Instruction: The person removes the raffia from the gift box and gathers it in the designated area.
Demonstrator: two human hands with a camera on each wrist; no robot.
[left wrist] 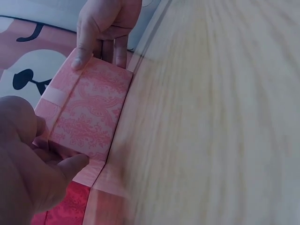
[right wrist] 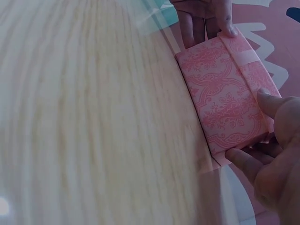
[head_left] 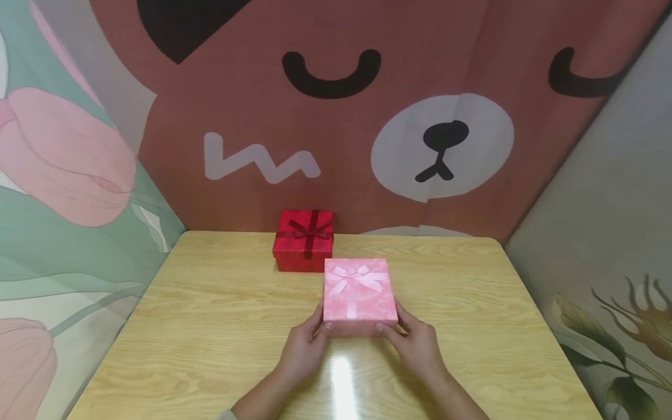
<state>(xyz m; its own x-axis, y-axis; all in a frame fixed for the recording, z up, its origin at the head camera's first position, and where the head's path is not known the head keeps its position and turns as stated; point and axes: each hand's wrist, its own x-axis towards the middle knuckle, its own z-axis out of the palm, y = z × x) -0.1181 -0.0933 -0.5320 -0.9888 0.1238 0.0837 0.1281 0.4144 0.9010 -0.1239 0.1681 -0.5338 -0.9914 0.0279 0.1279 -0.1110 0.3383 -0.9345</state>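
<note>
A pink gift box (head_left: pixel 359 291) with a pale ribbon bow on its lid is between my two hands near the middle of the table. My left hand (head_left: pixel 305 348) grips its left side, with the thumb near the front corner. On the opposite side my right hand (head_left: pixel 418 348) holds it the same way. Both wrist views show the box's patterned front, and its lower edge is at or close to the tabletop. Behind it and to the left sits a red gift box (head_left: pixel 303 241) with a dark red ribbon bow. The undersides of both boxes are hidden.
The light wooden table (head_left: pixel 210 326) has rounded far corners and meets a wall hanging (head_left: pixel 241 204) with a cartoon bear face. Floral-printed walls (head_left: pixel 68 251) flank the table at left and right. A bright light reflection lies on the tabletop at the front.
</note>
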